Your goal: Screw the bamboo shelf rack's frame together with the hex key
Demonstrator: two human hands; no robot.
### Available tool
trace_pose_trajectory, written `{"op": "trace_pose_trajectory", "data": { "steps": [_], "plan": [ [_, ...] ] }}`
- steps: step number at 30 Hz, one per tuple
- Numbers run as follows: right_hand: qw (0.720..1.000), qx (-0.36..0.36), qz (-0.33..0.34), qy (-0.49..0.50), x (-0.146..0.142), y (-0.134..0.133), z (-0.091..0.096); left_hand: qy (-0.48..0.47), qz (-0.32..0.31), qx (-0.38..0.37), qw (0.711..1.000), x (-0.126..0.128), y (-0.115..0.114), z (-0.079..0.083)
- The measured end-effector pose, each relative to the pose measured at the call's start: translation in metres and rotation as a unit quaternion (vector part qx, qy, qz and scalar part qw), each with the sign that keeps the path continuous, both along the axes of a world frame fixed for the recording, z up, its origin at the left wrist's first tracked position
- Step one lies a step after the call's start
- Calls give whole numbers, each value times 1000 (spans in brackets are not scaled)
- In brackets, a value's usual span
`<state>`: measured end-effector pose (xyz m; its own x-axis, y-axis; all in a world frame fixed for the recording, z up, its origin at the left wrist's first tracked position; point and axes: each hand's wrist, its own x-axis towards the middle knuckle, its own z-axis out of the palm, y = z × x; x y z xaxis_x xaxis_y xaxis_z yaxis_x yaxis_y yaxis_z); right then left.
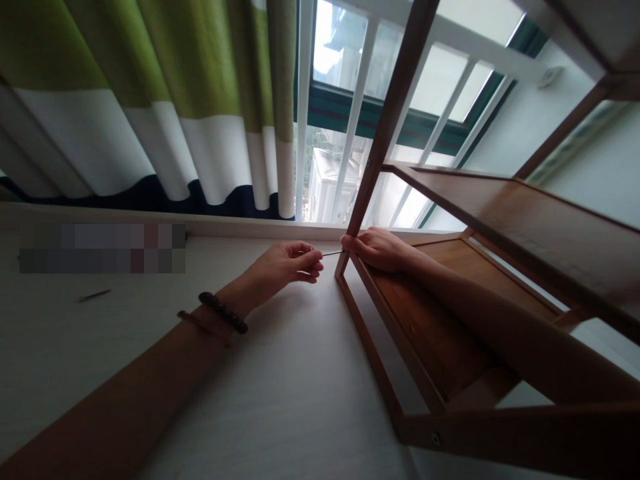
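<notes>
My left hand (287, 267) is closed in a pinch on a thin metal tool (331, 253), which points right into the corner of a brown wooden shelf frame (373, 347). My right hand (379, 249) reaches through the frame and grips its upright post (385, 133) at the bottom corner. The frame stands on a white surface (280, 393). Dark bead bracelets (223, 313) sit on my left wrist.
A wooden shelf board (525, 213) juts out to the right above my right arm. Green, white and navy curtains (150, 100) hang at the back left beside a barred window (350, 120). A small thin stick-like item (94, 295) lies on the surface at left.
</notes>
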<state>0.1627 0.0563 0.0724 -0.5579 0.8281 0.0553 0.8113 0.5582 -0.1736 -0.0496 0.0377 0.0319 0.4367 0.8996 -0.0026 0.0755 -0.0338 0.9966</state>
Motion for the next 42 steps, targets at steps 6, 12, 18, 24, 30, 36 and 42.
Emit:
{"op": "trace_pose_trajectory", "data": {
  "steps": [6,12,18,24,30,36,42],
  "plan": [
    [1000,1,0,10,0,0,0,176,89,365,910,-6,-3,-10],
    [1000,-2,-6,2,0,0,0,62,63,210,974,-3,-6,-11],
    [1000,2,3,5,-1,-1,1,-99,-9,-3,995,0,-1,-9],
    [1000,5,0,3,0,-1,1,-25,-44,-26,998,-6,1,-12],
    [1000,15,0,2,1,1,0,181,54,316,930,-9,1,-14],
    [1000,9,-5,4,1,1,0,114,45,222,967,0,-4,-11],
    [1000,13,6,2,2,2,-1,-137,8,-45,989,10,-5,-11]
  ]
}}
